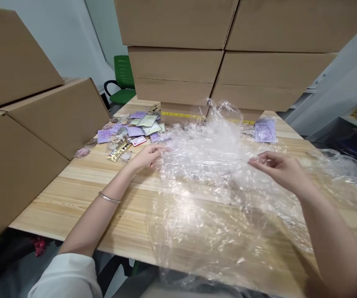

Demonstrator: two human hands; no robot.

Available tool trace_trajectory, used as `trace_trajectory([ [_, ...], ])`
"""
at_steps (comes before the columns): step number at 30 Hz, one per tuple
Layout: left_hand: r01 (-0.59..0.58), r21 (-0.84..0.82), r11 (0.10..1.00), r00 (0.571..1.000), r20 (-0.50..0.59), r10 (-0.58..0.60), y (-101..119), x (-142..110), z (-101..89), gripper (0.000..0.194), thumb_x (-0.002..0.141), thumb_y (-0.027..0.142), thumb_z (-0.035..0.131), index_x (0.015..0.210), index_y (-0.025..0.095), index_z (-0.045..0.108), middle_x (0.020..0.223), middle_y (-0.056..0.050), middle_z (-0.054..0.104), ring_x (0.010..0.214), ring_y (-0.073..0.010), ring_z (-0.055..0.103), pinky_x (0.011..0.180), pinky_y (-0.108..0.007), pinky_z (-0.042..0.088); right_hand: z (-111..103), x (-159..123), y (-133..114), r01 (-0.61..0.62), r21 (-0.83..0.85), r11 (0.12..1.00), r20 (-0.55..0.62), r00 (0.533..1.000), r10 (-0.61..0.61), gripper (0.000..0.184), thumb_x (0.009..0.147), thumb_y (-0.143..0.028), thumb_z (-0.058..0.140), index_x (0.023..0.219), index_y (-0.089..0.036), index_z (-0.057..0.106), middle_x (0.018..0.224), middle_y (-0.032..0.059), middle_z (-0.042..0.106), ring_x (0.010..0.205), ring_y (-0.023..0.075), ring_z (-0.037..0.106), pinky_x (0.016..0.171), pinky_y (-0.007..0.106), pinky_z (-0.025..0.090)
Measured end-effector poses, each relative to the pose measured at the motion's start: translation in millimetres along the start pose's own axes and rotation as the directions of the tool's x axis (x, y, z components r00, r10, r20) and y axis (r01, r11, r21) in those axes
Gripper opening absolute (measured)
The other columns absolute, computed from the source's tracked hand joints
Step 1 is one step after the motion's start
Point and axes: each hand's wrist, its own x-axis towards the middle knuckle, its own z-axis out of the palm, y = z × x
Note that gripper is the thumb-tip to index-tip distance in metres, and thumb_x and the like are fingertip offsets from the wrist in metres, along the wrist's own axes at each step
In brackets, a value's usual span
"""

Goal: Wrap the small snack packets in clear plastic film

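Observation:
A large sheet of clear, crinkled plastic film [203, 165] spreads over the middle of the table and hangs past its front edge. My left hand [150, 156] pinches the film's left side, with the fingers curled together. On the opposite side, my right hand [274, 165] has its thumb and fingers closed on the film's right edge. Between the hands the film is bunched and raised. Just beyond my left hand lies a pile of small purple and pale green packets [135, 130], with a gold-wrapped packet [116, 152] and a red-and-white card [138, 141].
Large cardboard boxes [178, 70] are stacked at the table's back, and more boxes [42, 124] stand along the left. A purple packet [265, 130] lies at the back right. More clear plastic [346, 169] rests on the right. A green chair [123, 78] stands behind the wooden table [60, 203].

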Motion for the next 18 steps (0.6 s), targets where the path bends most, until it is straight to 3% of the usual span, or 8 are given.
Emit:
trace_trajectory([
  [2, -0.001, 0.198, 0.98, 0.989, -0.146, 0.03, -13, 13, -7.1, 0.044, 0.099, 0.047, 0.039, 0.111, 0.017, 0.069, 0.074, -0.003, 0.065, 0.062, -0.0153, 0.063, 0.065, -0.028, 0.054, 4, 8, 3, 0.0, -0.1, 0.995, -0.12, 0.993, -0.012, 0.035, 0.08, -0.056, 0.071, 0.085, -0.021, 0.068, 0.062, 0.0015, 0.06, 0.053, 0.0135, 0.048, 0.05, 0.029, 0.035],
  [4, 0.038, 0.291, 0.956, 0.96, -0.277, 0.047, -25, 32, -16.8, 0.045, 0.099, 0.044, 0.037, 0.119, 0.015, 0.064, 0.102, -0.01, 0.066, 0.094, -0.0224, 0.066, 0.089, -0.036, 0.052, 13, 7, 4, 0.065, -0.125, 0.99, -0.131, 0.988, -0.081, 0.031, 0.085, -0.052, 0.068, 0.091, -0.021, 0.067, 0.08, 0.0066, 0.067, 0.064, 0.0166, 0.057, 0.052, 0.029, 0.039],
  [7, 0.077, 0.366, 0.927, 0.937, -0.343, 0.058, -39, 71, -32.0, 0.055, 0.088, 0.038, 0.057, 0.137, 0.013, 0.052, 0.139, -0.019, 0.047, 0.132, -0.0332, 0.047, 0.112, -0.046, 0.035, 28, -6, 7, 0.268, -0.143, 0.953, -0.105, 0.953, -0.284, 0.022, 0.091, -0.043, 0.062, 0.099, -0.023, 0.066, 0.097, 0.0088, 0.068, 0.081, 0.0207, 0.063, 0.059, 0.03, 0.045],
  [9, 0.119, 0.49, 0.863, 0.966, -0.259, 0.014, -46, 101, -38.7, 0.08, 0.076, 0.036, 0.07, 0.148, 0.015, 0.04, 0.156, -0.02, 0.028, 0.146, -0.0394, 0.025, 0.119, -0.05, 0.021, 37, -17, 10, 0.362, -0.165, 0.917, -0.096, 0.92, -0.38, 0.016, 0.094, -0.038, 0.059, 0.1, -0.024, 0.065, 0.095, 0.0071, 0.067, 0.085, 0.0222, 0.063, 0.068, 0.034, 0.047],
  [12, 0.199, 0.669, 0.716, 0.98, -0.129, -0.152, -56, 141, -41.5, 0.098, 0.074, 0.042, 0.073, 0.156, 0.019, 0.024, 0.164, -0.019, 0.009, 0.15, -0.0456, 0.007, 0.117, -0.061, 0.013, 49, -30, 16, 0.424, -0.147, 0.894, -0.103, 0.892, -0.44, 0.007, 0.094, -0.027, 0.058, 0.099, -0.025, 0.063, 0.094, 0.0053, 0.067, 0.087, 0.0226, 0.064, 0.075, 0.037, 0.047],
  [14, 0.233, 0.694, 0.681, 0.97, -0.118, -0.212, -63, 159, -39.4, 0.091, 0.079, 0.043, 0.067, 0.156, 0.021, 0.025, 0.162, -0.021, 0.018, 0.148, -0.0462, 0.018, 0.114, -0.062, 0.021, 56, -35, 20, 0.432, -0.134, 0.892, -0.118, 0.886, -0.447, 0.009, 0.093, -0.021, 0.058, 0.1, -0.025, 0.062, 0.094, 0.0044, 0.066, 0.087, 0.0222, 0.064, 0.074, 0.037, 0.047],
  [18, 0.259, 0.709, 0.656, 0.965, -0.165, -0.203, -74, 171, -29.2, 0.069, 0.088, 0.033, 0.054, 0.153, 0.019, 0.033, 0.149, -0.022, 0.043, 0.135, -0.04, 0.043, 0.106, -0.052, 0.039, 63, -38, 28, 0.41, -0.083, 0.908, -0.115, 0.901, -0.418, 0.015, 0.093, -0.017, 0.058, 0.104, -0.026, 0.062, 0.094, 0.0037, 0.066, 0.087, 0.0212, 0.063, 0.072, 0.035, 0.047],
])
